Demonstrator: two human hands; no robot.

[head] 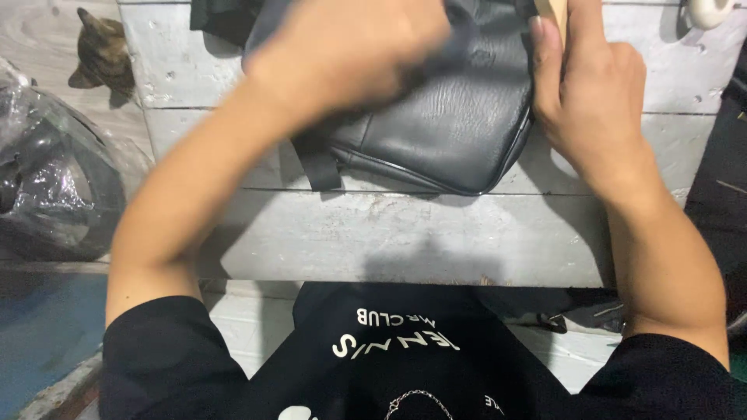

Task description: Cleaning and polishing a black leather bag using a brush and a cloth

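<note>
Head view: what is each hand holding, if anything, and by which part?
The left hand rests on top of the black leather bag; a grip cannot be told through the blur. The right hand holds a pale wooden piece by its lower end, beside the bag.

A black leather bag (443, 109) is lying under the left hand (350, 50), on grey-white boards (389, 233); a brown mottled cat (105, 54) is sitting left of it.

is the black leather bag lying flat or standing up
Lying flat. The black leather bag rests broad side down on the grey wooden table, left hand on top, right hand at its edge.
</note>
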